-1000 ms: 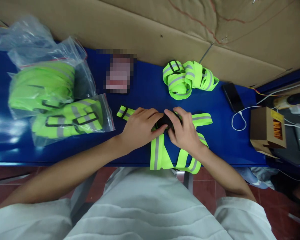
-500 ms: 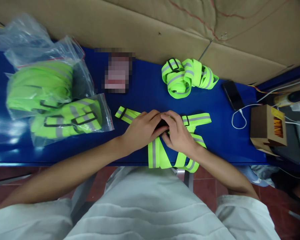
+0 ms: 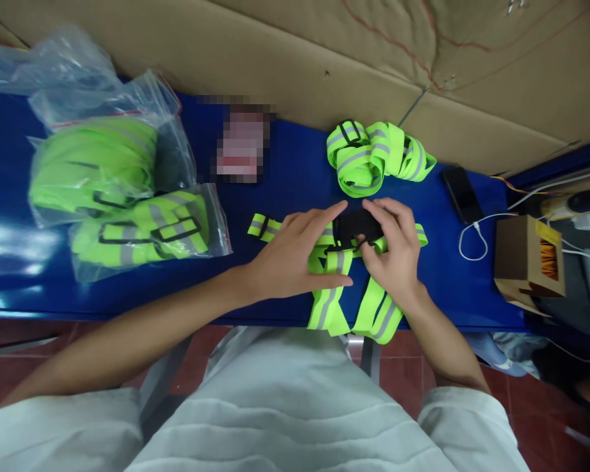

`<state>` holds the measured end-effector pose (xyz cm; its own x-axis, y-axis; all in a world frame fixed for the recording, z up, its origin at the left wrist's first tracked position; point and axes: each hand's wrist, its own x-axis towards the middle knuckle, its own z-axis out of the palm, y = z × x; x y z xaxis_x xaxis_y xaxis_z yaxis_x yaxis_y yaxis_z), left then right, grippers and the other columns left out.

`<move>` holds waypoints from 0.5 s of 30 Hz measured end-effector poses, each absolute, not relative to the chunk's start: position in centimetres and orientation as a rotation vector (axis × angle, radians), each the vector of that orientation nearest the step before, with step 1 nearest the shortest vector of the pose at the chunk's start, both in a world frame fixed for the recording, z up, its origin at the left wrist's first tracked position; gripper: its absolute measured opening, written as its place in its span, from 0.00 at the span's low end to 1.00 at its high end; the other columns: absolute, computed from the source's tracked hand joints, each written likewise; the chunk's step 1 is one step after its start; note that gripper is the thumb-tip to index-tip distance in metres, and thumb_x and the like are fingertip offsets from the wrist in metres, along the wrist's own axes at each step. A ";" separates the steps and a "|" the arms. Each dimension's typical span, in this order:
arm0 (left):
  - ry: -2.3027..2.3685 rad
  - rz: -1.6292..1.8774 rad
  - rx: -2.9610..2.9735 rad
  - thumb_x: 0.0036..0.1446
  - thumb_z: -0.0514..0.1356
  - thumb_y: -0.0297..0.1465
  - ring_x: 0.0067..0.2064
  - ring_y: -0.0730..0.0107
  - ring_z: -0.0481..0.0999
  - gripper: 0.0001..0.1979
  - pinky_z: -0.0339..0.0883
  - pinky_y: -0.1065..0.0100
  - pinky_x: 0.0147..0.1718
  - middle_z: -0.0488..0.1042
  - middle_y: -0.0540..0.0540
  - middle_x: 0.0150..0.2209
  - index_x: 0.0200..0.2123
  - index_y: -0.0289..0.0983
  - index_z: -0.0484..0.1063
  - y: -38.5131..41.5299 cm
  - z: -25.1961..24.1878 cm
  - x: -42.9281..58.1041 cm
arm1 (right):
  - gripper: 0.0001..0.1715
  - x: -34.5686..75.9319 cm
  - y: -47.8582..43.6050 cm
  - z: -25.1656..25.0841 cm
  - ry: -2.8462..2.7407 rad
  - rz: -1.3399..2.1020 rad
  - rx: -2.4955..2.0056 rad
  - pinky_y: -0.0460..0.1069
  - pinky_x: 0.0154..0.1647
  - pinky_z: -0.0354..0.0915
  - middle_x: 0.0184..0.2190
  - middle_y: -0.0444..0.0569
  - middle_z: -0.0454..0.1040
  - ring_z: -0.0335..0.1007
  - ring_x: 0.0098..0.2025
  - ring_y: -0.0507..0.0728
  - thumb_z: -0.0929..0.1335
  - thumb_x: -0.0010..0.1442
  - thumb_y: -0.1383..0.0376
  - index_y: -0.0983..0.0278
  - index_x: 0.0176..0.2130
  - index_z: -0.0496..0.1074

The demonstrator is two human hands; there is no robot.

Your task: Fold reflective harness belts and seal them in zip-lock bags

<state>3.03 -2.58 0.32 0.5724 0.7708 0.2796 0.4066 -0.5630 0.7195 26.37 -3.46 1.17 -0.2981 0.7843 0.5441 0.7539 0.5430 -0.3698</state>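
Note:
A fluorescent yellow-green strap harness (image 3: 329, 295) with grey reflective stripes lies on the blue table, its loops hanging over the front edge. At its centre is a flat black piece (image 3: 356, 226), whose exact kind I cannot make out. My left hand (image 3: 297, 252) is open beside it, fingers and thumb spread over the straps. My right hand (image 3: 396, 246) grips the black piece from the right, index finger at its far edge and thumb at its near edge. Short strap ends stick out on both sides, the left one carrying a small black slider (image 3: 263, 227).
Coiled straps (image 3: 361, 160) lie behind my hands. Clear zip bags (image 3: 93, 170) of green straps are on the left, near a pixelated item (image 3: 240, 144). At right are a black phone (image 3: 462, 195), a white cable (image 3: 459, 246) and a cardboard box (image 3: 521, 259). Cardboard (image 3: 275, 59) lines the back.
My hands have parted from over the centre of the straps, uncovering the black piece. My left fingers have spread. The view has shifted slightly, moving the table's contents rightward.

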 end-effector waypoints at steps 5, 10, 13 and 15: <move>1.026 0.747 2.080 0.59 0.68 0.53 0.63 0.44 0.73 0.56 0.68 0.50 0.61 0.67 0.31 0.68 0.77 0.38 0.42 -3.1 -0.5 3.5 | 0.26 25.9 -3.8 1.4 -2.022 0.119 -1.269 0.64 0.62 0.71 0.56 0.58 0.72 0.71 0.60 0.68 0.67 0.66 0.66 0.60 0.63 0.70; 1.026 0.860 1.969 0.68 0.62 0.40 0.63 0.51 0.74 0.40 0.72 0.59 0.58 0.68 0.34 0.67 0.75 0.38 0.49 -3.0 0.1 2.9 | 0.36 25.9 -4.0 1.7 -1.962 0.517 -1.207 0.65 0.68 0.67 0.64 0.60 0.65 0.65 0.68 0.67 0.71 0.65 0.58 0.59 0.67 0.61; 1.035 0.981 1.943 0.70 0.59 0.39 0.71 0.48 0.66 0.33 0.69 0.55 0.64 0.62 0.35 0.72 0.73 0.37 0.56 -2.8 0.7 2.6 | 0.43 26.4 -3.7 1.7 -1.954 0.893 -1.046 0.64 0.71 0.65 0.72 0.58 0.58 0.59 0.73 0.65 0.69 0.68 0.48 0.57 0.72 0.52; 1.013 1.007 1.851 0.71 0.57 0.40 0.67 0.50 0.72 0.32 0.72 0.54 0.62 0.68 0.35 0.68 0.73 0.39 0.54 -2.7 1.0 2.5 | 0.42 26.8 -3.3 1.7 -1.917 1.011 -1.013 0.65 0.71 0.65 0.73 0.57 0.57 0.57 0.75 0.64 0.65 0.71 0.45 0.56 0.73 0.50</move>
